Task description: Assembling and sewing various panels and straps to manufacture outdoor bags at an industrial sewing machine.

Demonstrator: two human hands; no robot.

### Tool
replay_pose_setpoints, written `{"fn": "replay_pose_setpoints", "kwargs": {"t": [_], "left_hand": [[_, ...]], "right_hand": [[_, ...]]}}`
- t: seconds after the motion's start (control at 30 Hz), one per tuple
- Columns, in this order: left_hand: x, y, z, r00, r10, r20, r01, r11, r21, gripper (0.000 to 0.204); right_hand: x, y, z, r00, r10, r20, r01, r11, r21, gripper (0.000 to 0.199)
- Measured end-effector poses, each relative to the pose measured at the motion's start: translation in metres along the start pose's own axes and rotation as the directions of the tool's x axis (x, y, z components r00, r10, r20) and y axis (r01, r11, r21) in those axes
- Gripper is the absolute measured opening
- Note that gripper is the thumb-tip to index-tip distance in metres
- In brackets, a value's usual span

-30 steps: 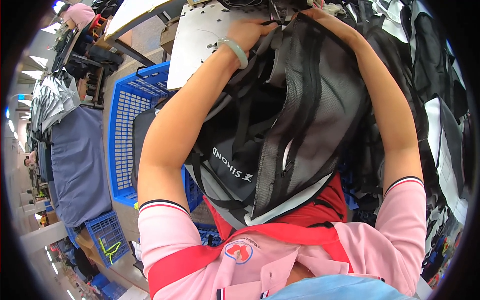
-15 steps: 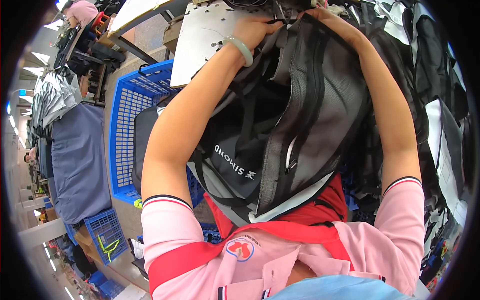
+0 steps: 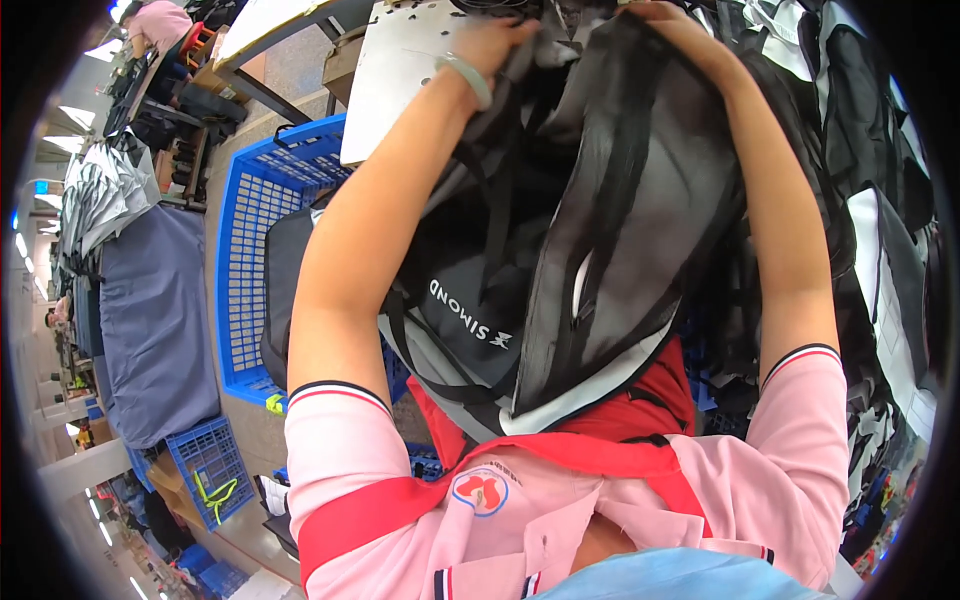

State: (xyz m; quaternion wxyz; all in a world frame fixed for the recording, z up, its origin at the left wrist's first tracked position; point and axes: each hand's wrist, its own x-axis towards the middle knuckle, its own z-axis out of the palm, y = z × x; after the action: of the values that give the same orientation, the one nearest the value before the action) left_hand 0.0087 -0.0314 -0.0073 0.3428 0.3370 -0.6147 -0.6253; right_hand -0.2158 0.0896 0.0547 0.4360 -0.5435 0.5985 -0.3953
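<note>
A black and grey backpack (image 3: pixel 460 330) with white lettering hangs in front of me over my red apron (image 3: pixel 640 410). Its sheer mesh panel (image 3: pixel 665 190), crossed by a dark zipper, spreads over the right half. At the top left edge of the cloth, my left hand (image 3: pixel 490 48), wearing a pale bangle (image 3: pixel 466 78), has its fingers closed on the fabric, somewhat blurred. My right hand (image 3: pixel 682 28) grips the upper right edge of the mesh panel, its fingertips partly cut off by the frame. Between the hands the bag's far edge is smeared by motion.
A white work table (image 3: pixel 395 75) stands beyond my left hand. A blue plastic crate (image 3: pixel 232 290) holding dark pieces is at my left. Black and white bag parts (image 3: pixel 870 120) pile up on the right. Grey cloth (image 3: pixel 155 320) covers a stack farther left; another person (image 3: pixel 160 25) works far off.
My left hand has moved slightly left and up, away from the right hand. The upper edge of the backpack shifted with the hands, and the mesh panel swung a little.
</note>
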Motion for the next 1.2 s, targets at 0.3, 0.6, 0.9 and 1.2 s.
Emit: {"fn": "replay_pose_setpoints", "kwargs": {"t": [0.3,0.6,0.9,1.2], "left_hand": [[-0.084,0.002,-0.004,0.973,-0.113,0.201,0.117,0.993,-0.004,0.037],[-0.148,-0.017,-0.011,0.94,-0.079,0.332,0.109,0.991,-0.074,0.029],[-0.183,-0.03,-0.014,0.941,-0.074,0.331,0.099,0.993,-0.06,0.028],[-0.203,-0.038,-0.013,0.963,-0.08,0.256,0.141,0.962,-0.232,0.025]], "right_hand": [[-0.099,0.016,0.049,0.976,-0.163,-0.145,0.107,0.936,-0.335,0.023],[-0.149,0.031,0.086,0.994,-0.068,-0.083,0.038,0.946,-0.323,0.021],[-0.167,0.031,0.074,0.952,-0.249,-0.18,0.129,0.855,-0.502,0.016],[-0.155,0.002,0.089,0.867,-0.459,-0.194,0.292,0.783,-0.549,0.018]]}}
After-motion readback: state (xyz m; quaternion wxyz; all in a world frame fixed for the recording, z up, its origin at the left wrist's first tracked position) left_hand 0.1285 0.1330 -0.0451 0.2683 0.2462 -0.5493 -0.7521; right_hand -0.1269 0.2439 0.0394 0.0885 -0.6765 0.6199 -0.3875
